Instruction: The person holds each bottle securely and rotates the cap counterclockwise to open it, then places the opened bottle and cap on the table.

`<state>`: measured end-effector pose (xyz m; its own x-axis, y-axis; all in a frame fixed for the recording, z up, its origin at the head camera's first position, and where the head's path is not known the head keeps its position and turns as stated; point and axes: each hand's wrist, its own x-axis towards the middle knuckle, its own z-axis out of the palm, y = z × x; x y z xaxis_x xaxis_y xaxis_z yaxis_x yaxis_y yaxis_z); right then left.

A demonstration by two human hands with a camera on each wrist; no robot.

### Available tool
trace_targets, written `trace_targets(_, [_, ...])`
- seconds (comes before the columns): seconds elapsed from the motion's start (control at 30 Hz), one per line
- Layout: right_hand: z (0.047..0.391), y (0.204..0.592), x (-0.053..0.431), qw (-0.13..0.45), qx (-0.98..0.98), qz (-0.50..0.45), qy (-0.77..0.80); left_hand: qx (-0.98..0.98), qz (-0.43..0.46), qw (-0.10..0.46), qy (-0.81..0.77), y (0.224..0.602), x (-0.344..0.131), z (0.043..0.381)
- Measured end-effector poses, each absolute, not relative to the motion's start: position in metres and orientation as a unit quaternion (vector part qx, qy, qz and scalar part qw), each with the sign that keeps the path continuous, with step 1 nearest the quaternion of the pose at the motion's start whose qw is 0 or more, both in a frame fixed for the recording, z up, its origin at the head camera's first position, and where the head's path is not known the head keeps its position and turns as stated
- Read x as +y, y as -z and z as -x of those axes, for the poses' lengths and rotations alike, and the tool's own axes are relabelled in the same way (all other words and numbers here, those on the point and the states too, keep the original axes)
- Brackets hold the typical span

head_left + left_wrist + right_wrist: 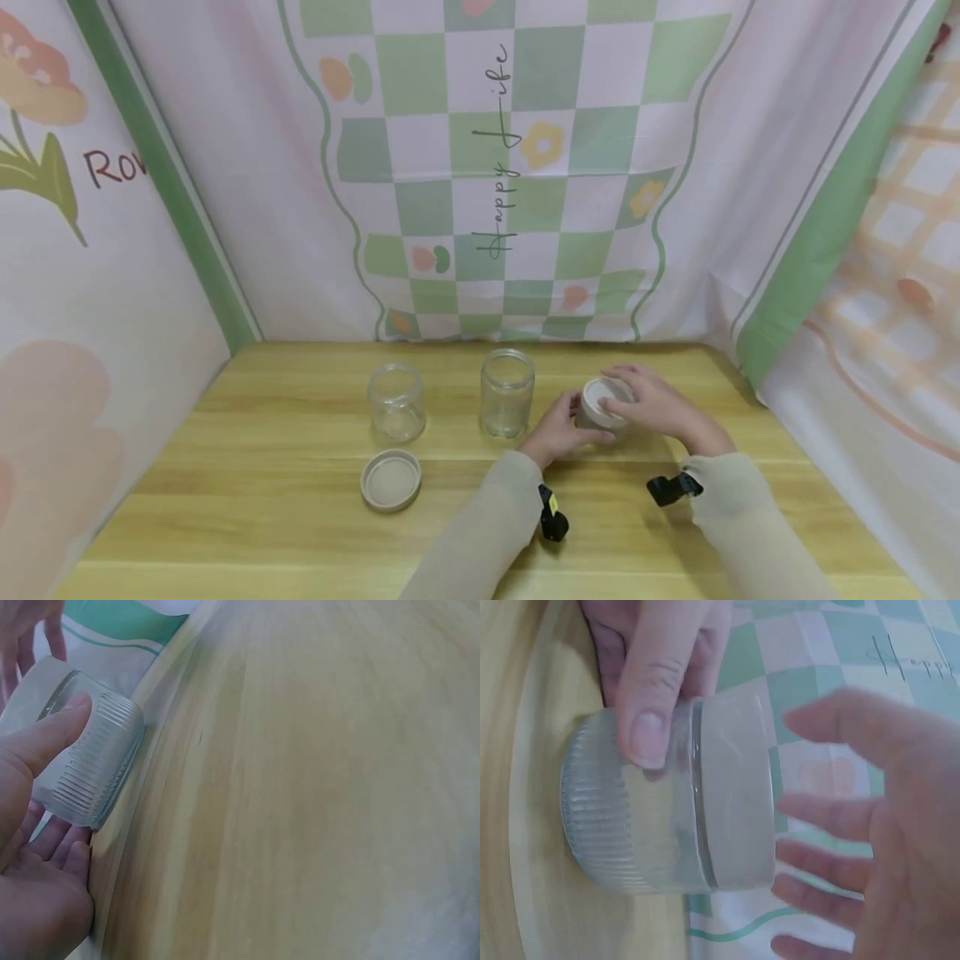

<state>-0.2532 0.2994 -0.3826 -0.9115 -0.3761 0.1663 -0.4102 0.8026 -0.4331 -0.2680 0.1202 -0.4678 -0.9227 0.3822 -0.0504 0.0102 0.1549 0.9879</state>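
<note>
On the right half of the table, my left hand (557, 431) holds a ribbed clear glass jar (604, 817), its thumb pressed on the glass and its fingers round the far side. A beige lid (739, 802) sits on the jar's mouth. My right hand (654, 405) hovers at the lid with fingers spread. In the right wrist view the fingertips (821, 724) stand slightly off the lid's top, gripping nothing. The left wrist view shows the left thumb (64, 724) along the jar's side, with the jar's base by the wooden table.
Two uncovered glass jars stand left of my hands, one in the middle (507, 400) and one farther left (397, 412). A loose beige lid (391, 481) lies in front of the left jar. Patterned cloth (480, 200) hangs behind the wooden table (300, 533) and at both sides.
</note>
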Motion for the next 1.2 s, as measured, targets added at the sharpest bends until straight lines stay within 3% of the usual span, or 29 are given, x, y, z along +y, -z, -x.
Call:
trace_targets(0.37, [0.246,0.386,0.283,0.091,-0.977,-0.108,-0.163,0.748,-0.127,0.145,-0.635,0.468,0.122,0.267])
trace_targets(1.2, [0.241,0.398,0.284,0.111,-0.965,-0.122,-0.205,0.746,-0.127,0.146,-0.637,0.465,0.119,0.265])
